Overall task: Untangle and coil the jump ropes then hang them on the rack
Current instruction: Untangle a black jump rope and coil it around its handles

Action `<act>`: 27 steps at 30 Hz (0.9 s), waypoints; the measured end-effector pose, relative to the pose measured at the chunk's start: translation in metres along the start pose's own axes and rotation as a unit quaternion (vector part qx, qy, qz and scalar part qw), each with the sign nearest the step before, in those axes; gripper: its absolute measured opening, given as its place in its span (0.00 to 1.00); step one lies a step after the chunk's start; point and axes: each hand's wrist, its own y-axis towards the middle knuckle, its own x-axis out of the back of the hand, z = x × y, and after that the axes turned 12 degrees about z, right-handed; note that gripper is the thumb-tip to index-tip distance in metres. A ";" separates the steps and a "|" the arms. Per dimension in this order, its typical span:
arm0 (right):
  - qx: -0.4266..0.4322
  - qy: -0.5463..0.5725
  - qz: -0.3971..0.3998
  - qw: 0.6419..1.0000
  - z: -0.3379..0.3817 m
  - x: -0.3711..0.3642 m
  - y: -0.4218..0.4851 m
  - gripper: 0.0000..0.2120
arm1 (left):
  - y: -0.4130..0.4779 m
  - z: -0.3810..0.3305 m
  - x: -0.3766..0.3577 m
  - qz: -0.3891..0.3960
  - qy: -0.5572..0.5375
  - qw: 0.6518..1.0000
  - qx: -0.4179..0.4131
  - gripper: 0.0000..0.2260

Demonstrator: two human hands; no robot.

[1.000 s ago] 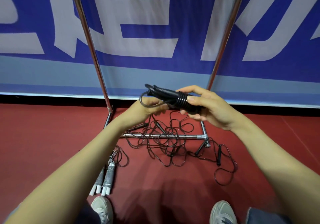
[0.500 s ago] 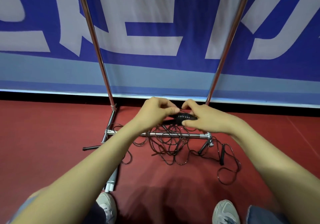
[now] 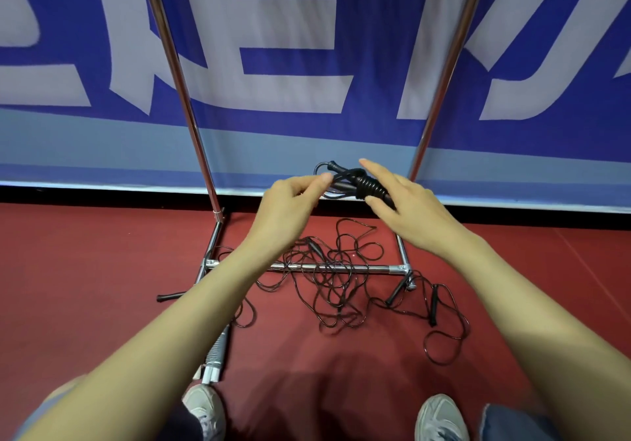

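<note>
At the middle of the view, the right hand [image 3: 406, 208] holds a coiled black jump rope [image 3: 355, 184] between thumb and fingers. From 9 o'clock of the bundle, the left hand [image 3: 290, 205] pinches its loose loops. At 6 o'clock of the bundle, tangled black ropes [image 3: 334, 280] lie on the red floor [image 3: 85, 269], draped across the chrome rack [image 3: 341, 267] base bar. The rack's uprights rise towards 11 and 1 o'clock against a blue-and-white banner [image 3: 290, 47]. At 7 o'clock lies a grey-handled rope [image 3: 216, 351], with one sneaker [image 3: 205, 406] just below it.
</note>
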 end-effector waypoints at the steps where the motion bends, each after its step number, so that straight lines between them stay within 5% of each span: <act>1: 0.000 -0.008 0.013 1.000 0.001 -0.001 0.000 0.27 | 0.000 -0.001 0.002 -0.014 0.003 1.000 -0.004 0.12; 7: 0.004 -0.080 0.128 0.989 0.011 -0.009 0.007 0.30 | 0.006 0.003 0.005 -0.090 0.188 0.976 -0.054 0.09; 13: -0.020 0.101 0.182 0.978 0.005 0.000 0.003 0.29 | 0.007 0.012 0.010 -0.120 0.397 0.884 -0.218 0.11; 16: 0.001 0.042 0.173 0.984 0.003 -0.005 0.006 0.26 | 0.007 0.014 0.010 -0.092 0.334 0.911 -0.221 0.08; 21: -0.021 -0.008 0.087 0.996 -0.001 -0.008 0.007 0.27 | 0.002 0.010 0.006 -0.074 0.150 0.980 -0.107 0.07; 27: -0.022 0.085 0.018 0.996 -0.003 -0.004 0.007 0.21 | -0.006 0.009 -0.009 -0.095 0.212 0.957 -0.174 0.12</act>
